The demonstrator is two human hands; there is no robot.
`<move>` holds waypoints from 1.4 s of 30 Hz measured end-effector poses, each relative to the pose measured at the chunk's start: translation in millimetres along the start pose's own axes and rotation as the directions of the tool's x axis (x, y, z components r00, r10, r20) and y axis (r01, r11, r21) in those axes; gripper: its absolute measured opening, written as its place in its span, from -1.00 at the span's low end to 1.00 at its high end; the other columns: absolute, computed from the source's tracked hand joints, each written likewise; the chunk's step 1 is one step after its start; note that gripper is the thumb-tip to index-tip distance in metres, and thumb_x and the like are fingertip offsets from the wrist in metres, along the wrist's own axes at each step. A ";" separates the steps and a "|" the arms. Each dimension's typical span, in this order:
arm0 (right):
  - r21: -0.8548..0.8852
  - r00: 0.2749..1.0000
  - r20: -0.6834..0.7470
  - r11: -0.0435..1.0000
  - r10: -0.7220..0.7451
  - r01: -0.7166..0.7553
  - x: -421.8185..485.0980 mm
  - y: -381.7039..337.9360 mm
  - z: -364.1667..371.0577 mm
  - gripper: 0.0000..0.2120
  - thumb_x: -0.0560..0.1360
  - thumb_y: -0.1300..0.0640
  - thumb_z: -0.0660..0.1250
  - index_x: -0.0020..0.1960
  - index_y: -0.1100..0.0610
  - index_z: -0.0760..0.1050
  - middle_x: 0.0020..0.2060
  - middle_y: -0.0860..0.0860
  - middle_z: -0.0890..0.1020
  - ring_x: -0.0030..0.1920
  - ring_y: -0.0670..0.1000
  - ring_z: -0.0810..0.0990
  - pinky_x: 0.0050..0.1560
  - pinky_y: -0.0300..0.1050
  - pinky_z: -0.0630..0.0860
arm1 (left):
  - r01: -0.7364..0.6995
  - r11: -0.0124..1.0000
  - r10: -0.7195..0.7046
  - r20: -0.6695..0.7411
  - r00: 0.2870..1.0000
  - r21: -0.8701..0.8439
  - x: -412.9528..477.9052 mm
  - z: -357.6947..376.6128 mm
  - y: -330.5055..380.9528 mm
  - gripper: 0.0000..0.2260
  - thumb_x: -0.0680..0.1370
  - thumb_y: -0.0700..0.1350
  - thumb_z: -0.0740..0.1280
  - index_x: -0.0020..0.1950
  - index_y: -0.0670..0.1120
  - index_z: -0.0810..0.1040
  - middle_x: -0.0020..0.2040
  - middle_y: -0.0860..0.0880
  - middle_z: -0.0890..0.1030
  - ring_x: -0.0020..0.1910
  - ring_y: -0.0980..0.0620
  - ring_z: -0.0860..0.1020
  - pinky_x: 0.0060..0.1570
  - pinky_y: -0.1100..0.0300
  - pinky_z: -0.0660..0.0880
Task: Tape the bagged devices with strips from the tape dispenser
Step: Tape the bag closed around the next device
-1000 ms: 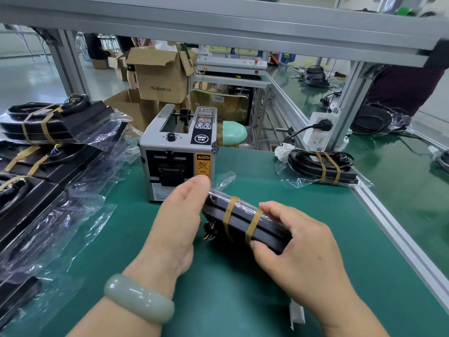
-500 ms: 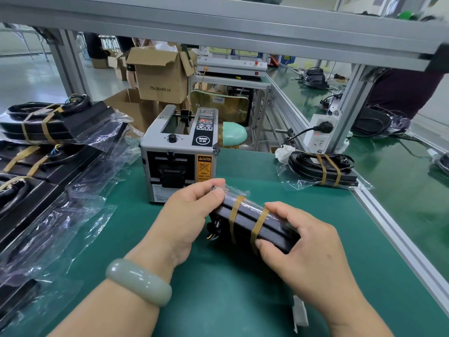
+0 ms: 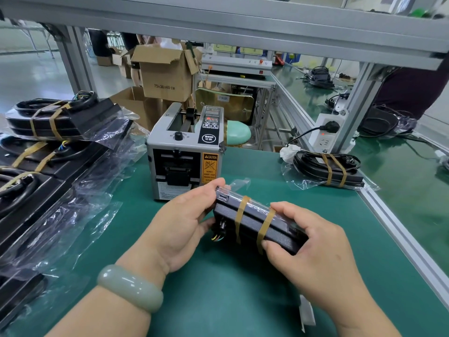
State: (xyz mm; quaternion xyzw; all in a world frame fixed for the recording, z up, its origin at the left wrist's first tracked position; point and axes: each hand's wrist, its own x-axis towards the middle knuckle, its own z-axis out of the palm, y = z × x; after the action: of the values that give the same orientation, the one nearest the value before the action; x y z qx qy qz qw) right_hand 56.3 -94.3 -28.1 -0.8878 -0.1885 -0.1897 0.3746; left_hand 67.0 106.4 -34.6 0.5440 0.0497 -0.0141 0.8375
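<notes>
My left hand (image 3: 181,226) and right hand (image 3: 313,246) grip the ends of a bagged device (image 3: 255,222) above the green mat (image 3: 218,288), before the tape dispenser (image 3: 184,154); it looks rigid, its plastic slippery

We work at a bench (image 3: 218,300) covered with a green mat and edged in aluminium rail. A grey frame (image 3: 218,23) spans overhead on square posts (image 3: 75,59). Beyond it lie a pale glossy floor (image 3: 29,76), open cardboard boxes (image 3: 165,76) and a mint-green stool (image 3: 239,133). A white socket (image 3: 324,139) sits by the right post, with a second green bench (image 3: 413,190) beyond.
</notes>
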 end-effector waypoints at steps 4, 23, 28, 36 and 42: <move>0.001 1.000 0.003 1.000 -0.016 0.016 -0.4 0.0 -0.6 -0.52 0.16 0.02 0.42 0.09 -0.11 0.60 -0.07 -0.40 0.57 0.00 -0.30 0.54 0.03 -0.58 0.33 | -0.016 0.999 0.015 0.031 0.999 0.033 0.4 -1.7 -1.1 -0.70 0.45 -0.07 0.31 0.17 -0.03 0.59 0.15 0.05 0.66 0.18 0.11 0.55 0.01 0.18 0.44; 0.331 0.946 0.323 0.939 -0.016 -0.097 3.9 28.2 -15.8 -0.45 0.21 0.08 0.54 0.13 -0.28 0.51 0.03 -0.21 0.64 0.06 -0.14 0.61 0.07 -0.37 0.46 | -0.057 0.984 0.078 -0.123 0.989 0.167 7.3 4.5 -1.9 -0.72 0.65 0.04 0.13 0.16 0.01 0.59 0.11 0.04 0.67 0.10 0.11 0.58 0.20 0.10 0.44; 0.274 0.976 0.215 0.961 -0.013 -0.048 4.3 25.2 -12.9 -0.43 0.20 0.06 0.52 0.13 -0.34 0.48 0.01 -0.29 0.63 0.04 -0.21 0.60 0.01 -0.51 0.39 | -0.024 0.996 0.052 -0.359 0.932 0.081 9.3 -12.3 4.3 -0.81 0.60 0.05 0.24 0.11 0.03 0.58 0.01 0.03 0.69 -0.01 0.09 0.64 -0.10 0.15 0.48; 0.234 0.987 0.160 0.972 -0.031 -0.007 3.1 15.7 -9.1 -0.48 0.17 0.05 0.52 0.11 -0.21 0.55 0.02 -0.33 0.62 0.05 -0.26 0.59 0.01 -0.55 0.36 | 0.047 0.998 -0.065 -0.553 0.830 -0.045 18.3 -23.5 21.4 -0.91 0.52 -0.07 0.39 -0.17 -0.02 0.57 -0.47 0.11 0.60 -0.52 0.22 0.50 -0.46 0.30 0.40; 0.236 0.988 0.156 0.972 -0.017 -0.020 2.5 15.8 -7.9 -0.46 0.16 0.03 0.52 0.13 -0.14 0.56 0.03 -0.34 0.61 0.06 -0.28 0.58 0.02 -0.55 0.36 | 0.132 0.981 -0.188 -0.511 0.839 -0.143 19.4 -19.9 32.0 -0.89 0.53 -0.13 0.38 -0.20 -0.05 0.55 -0.52 0.09 0.56 -0.62 0.21 0.45 -0.60 0.40 0.37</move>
State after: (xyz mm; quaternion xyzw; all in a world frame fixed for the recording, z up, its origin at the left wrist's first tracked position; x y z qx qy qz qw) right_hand 64.5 -109.9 -31.2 -0.8491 -0.2381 -0.0949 0.4618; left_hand 87.5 138.2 -15.5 0.4778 0.3209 0.0666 0.8151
